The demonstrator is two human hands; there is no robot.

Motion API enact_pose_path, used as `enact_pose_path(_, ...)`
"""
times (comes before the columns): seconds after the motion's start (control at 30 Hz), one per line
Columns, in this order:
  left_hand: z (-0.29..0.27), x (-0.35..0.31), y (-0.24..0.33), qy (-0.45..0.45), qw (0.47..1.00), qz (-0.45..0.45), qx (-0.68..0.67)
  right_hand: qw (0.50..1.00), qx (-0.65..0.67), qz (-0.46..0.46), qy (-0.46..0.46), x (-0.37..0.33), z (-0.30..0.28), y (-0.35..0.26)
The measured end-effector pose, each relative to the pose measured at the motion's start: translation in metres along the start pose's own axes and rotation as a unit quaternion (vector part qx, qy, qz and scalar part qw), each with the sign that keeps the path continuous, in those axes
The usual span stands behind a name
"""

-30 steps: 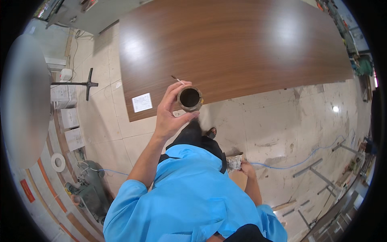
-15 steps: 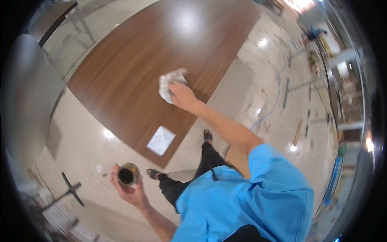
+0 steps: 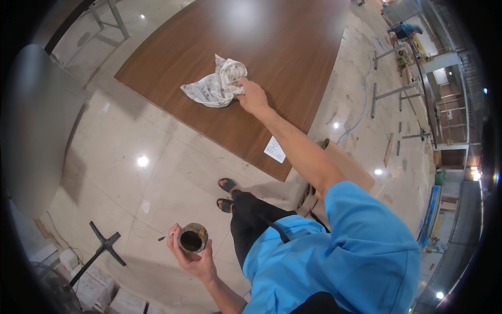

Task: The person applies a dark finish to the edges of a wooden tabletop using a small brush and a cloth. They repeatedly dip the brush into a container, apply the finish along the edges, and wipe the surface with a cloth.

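Observation:
A crumpled white cloth with dark specks (image 3: 212, 90) lies spread on the brown wooden tabletop (image 3: 178, 99). My right hand (image 3: 254, 99) grips its right-hand end, with the arm stretched out over the board. Low over the floor, my left hand (image 3: 198, 264) is wrapped round a small round jar (image 3: 193, 237) of dark liquid with a stained rim. A thin stick with a dark tip (image 3: 163, 237), perhaps a small brush, pokes out between the left fingers. A printed white paper (image 3: 274, 150) lies near the tabletop's close corner, partly beside my right forearm.
A black cross-shaped stand base (image 3: 106, 244) is on the tiled floor at lower left, near white boxes (image 3: 94, 285). Brown cardboard (image 3: 348, 167) leans right of my legs. Metal frames (image 3: 392, 94) and a blue hose (image 3: 361, 123) lie further right. Another person (image 3: 405, 31) bends over at far right.
My right hand has moved up the picture, and the cloth now spreads out to the left. The view has shifted, and my feet now stand together on the floor. The jar stays in my left hand.

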State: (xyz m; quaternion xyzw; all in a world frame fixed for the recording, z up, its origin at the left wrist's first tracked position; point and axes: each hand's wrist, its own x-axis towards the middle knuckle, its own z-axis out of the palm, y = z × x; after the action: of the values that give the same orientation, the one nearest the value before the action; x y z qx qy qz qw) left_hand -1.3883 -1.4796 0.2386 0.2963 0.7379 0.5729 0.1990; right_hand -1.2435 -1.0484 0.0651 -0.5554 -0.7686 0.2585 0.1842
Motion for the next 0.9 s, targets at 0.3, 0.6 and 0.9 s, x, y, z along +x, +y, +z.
enact_pose_path(0.3, -0.051, 0.038, 0.129, -0.084, 0.994, 0.064, 0.01, 0.995, 0.0, 0.088, 0.051, -0.042, -0.107, -0.057)
enact_pose_path(0.6, -0.081, 0.193, 0.259, -0.163, 0.978, 0.129, -0.005, 0.983, 0.066, 0.168, 0.04, 0.081, -0.203, -0.137)
enact_pose_path(0.9, -0.139, 0.413, 0.272, -0.29, 0.948, 0.12, -0.048, 0.959, 0.279, 0.036, -0.013, 0.062, -0.216, -0.435)
